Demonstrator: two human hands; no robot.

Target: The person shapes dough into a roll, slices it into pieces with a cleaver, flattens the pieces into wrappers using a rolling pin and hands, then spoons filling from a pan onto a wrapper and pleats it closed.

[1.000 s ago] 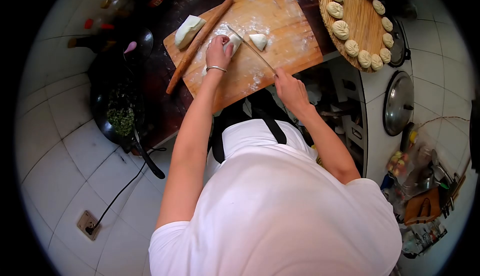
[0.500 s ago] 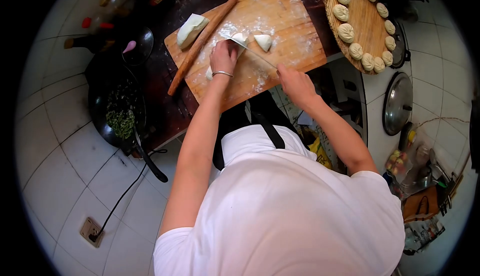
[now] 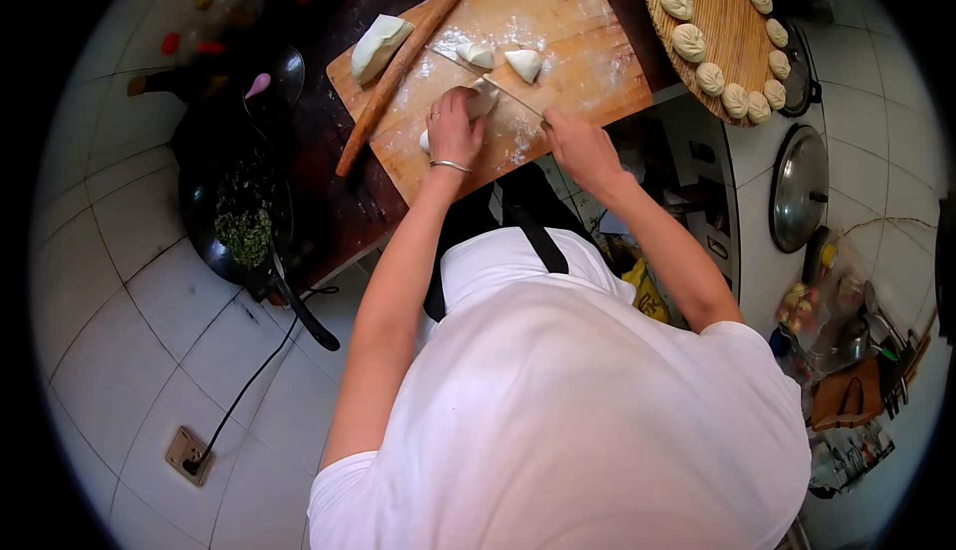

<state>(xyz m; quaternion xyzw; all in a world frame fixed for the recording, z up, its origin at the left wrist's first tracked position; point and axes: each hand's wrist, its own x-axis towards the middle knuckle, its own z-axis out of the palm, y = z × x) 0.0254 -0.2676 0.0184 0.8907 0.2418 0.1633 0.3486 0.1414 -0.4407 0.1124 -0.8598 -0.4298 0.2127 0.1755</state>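
Observation:
My left hand (image 3: 455, 130) is closed around a roll of white dough (image 3: 483, 101), whose ends show on either side of the fingers. My right hand (image 3: 585, 154) grips the handle of a knife (image 3: 513, 97). Its thin blade slants across the board just beyond the dough roll's far end. Past the blade lie two cut dough pieces, one (image 3: 476, 55) close to it and another (image 3: 523, 65) farther right. A wooden rolling pin (image 3: 403, 74) lies along the left of the floured cutting board (image 3: 588, 47), beside a larger dough block (image 3: 379, 47).
A round woven tray (image 3: 725, 37) with several pleated buns stands at the upper right. On the left sits a black wok (image 3: 199, 236) holding chopped greens (image 3: 243, 236), its handle sticking out. Bottles (image 3: 179, 85) stand at the back left; a metal lid (image 3: 800, 189) is at right.
My left hand and the dough roll have drawn back toward my body. The nearer cut piece now lies apart from the roll, beyond the blade. The view has shifted slightly.

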